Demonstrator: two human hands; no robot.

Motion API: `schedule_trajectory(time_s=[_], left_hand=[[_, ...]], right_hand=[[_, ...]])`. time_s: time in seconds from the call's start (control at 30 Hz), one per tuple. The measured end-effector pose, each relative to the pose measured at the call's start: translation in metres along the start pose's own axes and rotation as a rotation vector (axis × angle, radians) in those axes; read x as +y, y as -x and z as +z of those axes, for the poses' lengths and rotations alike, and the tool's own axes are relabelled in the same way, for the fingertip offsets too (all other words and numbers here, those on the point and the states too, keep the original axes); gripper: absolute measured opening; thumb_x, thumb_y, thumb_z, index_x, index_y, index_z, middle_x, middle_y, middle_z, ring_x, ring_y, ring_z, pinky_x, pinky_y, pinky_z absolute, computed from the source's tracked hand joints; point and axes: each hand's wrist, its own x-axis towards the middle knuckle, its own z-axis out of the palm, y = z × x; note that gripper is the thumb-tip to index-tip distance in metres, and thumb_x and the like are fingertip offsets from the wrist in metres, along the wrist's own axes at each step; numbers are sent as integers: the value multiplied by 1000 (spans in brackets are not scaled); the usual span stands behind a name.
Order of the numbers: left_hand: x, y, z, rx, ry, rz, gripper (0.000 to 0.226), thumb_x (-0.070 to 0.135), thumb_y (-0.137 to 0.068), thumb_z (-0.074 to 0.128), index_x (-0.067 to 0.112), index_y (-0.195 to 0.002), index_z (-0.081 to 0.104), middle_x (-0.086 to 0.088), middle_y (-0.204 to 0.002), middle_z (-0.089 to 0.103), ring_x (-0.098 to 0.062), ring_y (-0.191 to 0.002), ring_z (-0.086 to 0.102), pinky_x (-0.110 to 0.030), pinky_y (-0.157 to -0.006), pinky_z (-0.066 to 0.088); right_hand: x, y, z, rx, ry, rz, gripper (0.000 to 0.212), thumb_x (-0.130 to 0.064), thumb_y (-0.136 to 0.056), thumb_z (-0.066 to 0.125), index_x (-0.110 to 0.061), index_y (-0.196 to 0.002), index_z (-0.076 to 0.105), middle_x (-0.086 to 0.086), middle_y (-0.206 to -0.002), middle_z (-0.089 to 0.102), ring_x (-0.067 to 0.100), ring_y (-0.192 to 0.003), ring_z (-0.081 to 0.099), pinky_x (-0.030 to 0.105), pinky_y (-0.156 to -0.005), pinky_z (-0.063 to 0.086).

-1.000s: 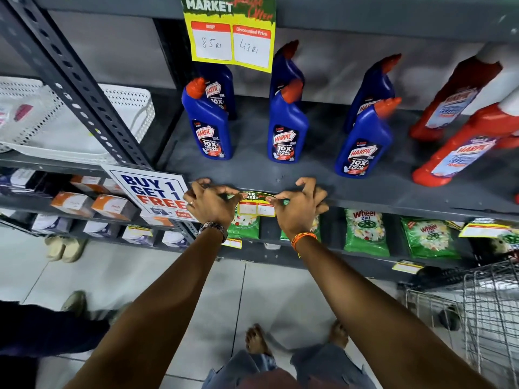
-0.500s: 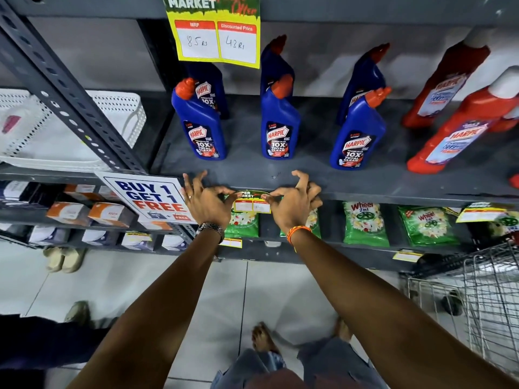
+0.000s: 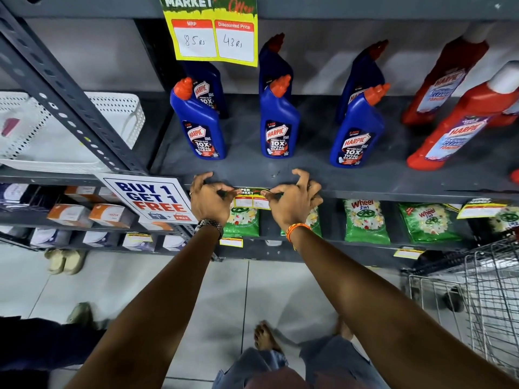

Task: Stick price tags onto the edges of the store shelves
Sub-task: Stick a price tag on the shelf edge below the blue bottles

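Price tag [image 3: 252, 199] held against the front edge of the grey shelf [image 3: 393, 189], below the cleaner bottles. The left hand [image 3: 209, 202] pinches the tag's left end between thumb and forefinger; the right hand [image 3: 292, 203] pinches its right end likewise, the other fingers resting on the shelf lip. Likely faults from here: uneven pressure from the two hands would set the tag crooked, and a weak press would leave a corner lifting, so that the tag peels off or droops over the green packets [image 3: 365, 223] below. Count: six blue bottles [image 3: 276, 127] in three front-and-back pairs; at least two red bottles [image 3: 460, 122], others cut off at the frame edge; one hanging offer card [image 3: 214, 37]; one "buy 1 get 1 free" sign [image 3: 151, 199].
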Motion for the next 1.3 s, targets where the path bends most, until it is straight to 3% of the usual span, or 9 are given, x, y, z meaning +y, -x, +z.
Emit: schedule_trajectory(time_s=[0.37, 0.77, 0.87, 0.93, 1.07, 1.17, 1.3], left_hand=[[2, 0, -1, -10, -14, -7, 18, 40, -74, 88, 28, -88, 84, 7, -138, 62, -15, -133, 53, -34, -98, 49], [9, 4, -9, -61, -57, -25, 17, 41, -75, 88, 29, -85, 82, 8, -140, 58, -17, -121, 62, -32, -92, 51], [11, 7, -13, -39, -55, 2, 13, 28, -77, 85, 26, -89, 79, 1, -135, 61, -25, -113, 67, -33, -89, 52], [13, 9, -17, -32, -39, -5, 23, 12, -78, 79, 19, -100, 73, -7, -128, 64, -34, -108, 68, -36, -89, 53], [3, 26, -19, -11, -182, 205, 48, 4, -71, 76, 9, -118, 66, -18, -129, 62, -42, -116, 59, -52, -94, 54], [-1, 43, -18, 0, -404, 404, 49, 15, -71, 72, 15, -120, 68, -13, -125, 62, -39, -110, 58, -47, -87, 50], [6, 51, -16, -101, -637, 478, 67, 25, -74, 67, 24, -141, 58, -9, -130, 60, -36, -110, 54, -46, -84, 46]], right_hand=[[-5, 1, -2, 31, 45, 10, 17, -43, -69, 85, -29, -76, 79, -4, -147, 41, 33, -125, 33, 50, -92, 31], [-2, 1, -6, 59, 87, 46, 23, -49, -67, 81, -27, -66, 74, -5, -139, 46, 33, -122, 34, 50, -89, 30], [2, 1, -10, 82, 124, 0, 16, -43, -69, 79, -28, -68, 73, -4, -136, 48, 32, -121, 35, 48, -88, 29], [3, 3, -13, 92, 138, -30, 13, -39, -70, 76, -28, -69, 70, -3, -133, 49, 31, -120, 36, 47, -86, 29], [13, 20, -14, 136, 185, -198, 13, -40, -73, 71, -27, -74, 68, -2, -127, 54, 29, -114, 39, 45, -82, 29], [20, 29, -15, 120, 254, -333, 13, -40, -79, 66, -29, -84, 71, -1, -125, 56, 29, -113, 44, 44, -82, 30], [25, 31, -16, 41, 407, -482, 31, -30, -76, 68, -31, -106, 74, 3, -127, 57, 31, -114, 46, 47, -85, 35]])
